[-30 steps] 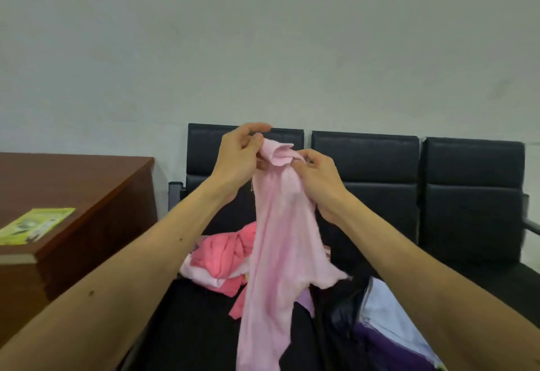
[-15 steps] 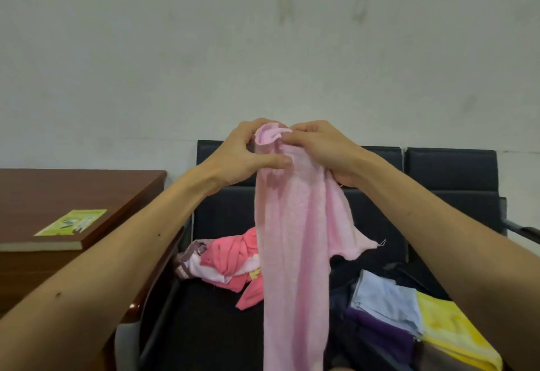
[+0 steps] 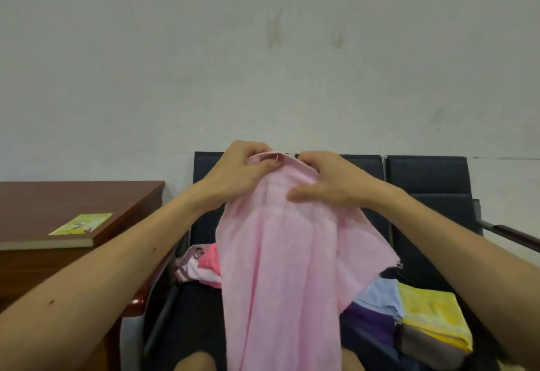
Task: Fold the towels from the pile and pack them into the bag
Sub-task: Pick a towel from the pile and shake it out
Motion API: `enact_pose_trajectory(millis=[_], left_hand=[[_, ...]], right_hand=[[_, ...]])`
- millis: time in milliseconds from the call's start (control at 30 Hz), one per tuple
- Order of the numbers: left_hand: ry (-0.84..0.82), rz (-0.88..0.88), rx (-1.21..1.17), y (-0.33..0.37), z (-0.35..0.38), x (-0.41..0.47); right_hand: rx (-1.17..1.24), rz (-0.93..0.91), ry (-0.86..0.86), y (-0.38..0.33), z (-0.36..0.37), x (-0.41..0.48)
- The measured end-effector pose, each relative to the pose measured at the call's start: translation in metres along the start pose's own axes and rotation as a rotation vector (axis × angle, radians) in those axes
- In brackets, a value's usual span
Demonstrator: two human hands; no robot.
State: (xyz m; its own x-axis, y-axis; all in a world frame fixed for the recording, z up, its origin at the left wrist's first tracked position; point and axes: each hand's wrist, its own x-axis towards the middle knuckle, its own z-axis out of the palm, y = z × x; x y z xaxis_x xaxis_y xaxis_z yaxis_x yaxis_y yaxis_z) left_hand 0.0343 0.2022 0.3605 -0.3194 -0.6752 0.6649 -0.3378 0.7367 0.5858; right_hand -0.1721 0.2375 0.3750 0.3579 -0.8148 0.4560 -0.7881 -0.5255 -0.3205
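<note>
My left hand (image 3: pixel 237 175) pinched the top edge of the pink towel (image 3: pixel 280 268) between its thumb and curled fingers. My right hand (image 3: pixel 331 185) gripped the same edge just beside it, fingers hooked over the hem and the thumb pressed flat against the front of the cloth. The two hands sat almost touching, so the towel was bunched narrow at the grip. From there it hung straight down, widening below. One loose corner stuck out to the right under my right forearm, and the lower end ran off the bottom of the view.

Behind the hanging cloth, low on the left, the pile of towels (image 3: pixel 201 265) lay unfolded, showing pink and white pieces. Low on the right lay folded ones, touching one another: a blue towel (image 3: pixel 380 297), a yellow towel (image 3: pixel 432 318) and a purple towel (image 3: pixel 369 324). They rested on something dark, and I could not tell whether that was the bag.

A row of black chairs (image 3: pixel 426 178) stood against the pale wall (image 3: pixel 263 64). On my left, a brown desk (image 3: pixel 73 198) carried a book (image 3: pixel 58 237) with a yellow-green cover.
</note>
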Motion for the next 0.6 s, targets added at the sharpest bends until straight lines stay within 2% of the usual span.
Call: enact_pose_trajectory(millis=[100,200,300,500,600], left_hand=[[-0.005,0.012,0.007,-0.004,-0.005,-0.014],[-0.068,-0.038,0.042,-0.024,-0.005,-0.043],[-0.162,-0.150,0.119,-0.043,-0.010,-0.065],[-0.484,-0.301,0.389,-0.078,-0.010,-0.093],[-0.553,-0.362,0.440,-0.092,-0.014,-0.101]], right_hand=[[0.025,0.054,-0.007,0.019,-0.002,-0.014],[-0.046,0.086,-0.093,0.050,0.021,-0.035],[-0.120,0.140,-0.136,0.076,0.040,-0.053],[-0.114,0.159,0.029,0.095,0.070,-0.071],[-0.184,0.197,0.057,0.099,0.078,-0.076]])
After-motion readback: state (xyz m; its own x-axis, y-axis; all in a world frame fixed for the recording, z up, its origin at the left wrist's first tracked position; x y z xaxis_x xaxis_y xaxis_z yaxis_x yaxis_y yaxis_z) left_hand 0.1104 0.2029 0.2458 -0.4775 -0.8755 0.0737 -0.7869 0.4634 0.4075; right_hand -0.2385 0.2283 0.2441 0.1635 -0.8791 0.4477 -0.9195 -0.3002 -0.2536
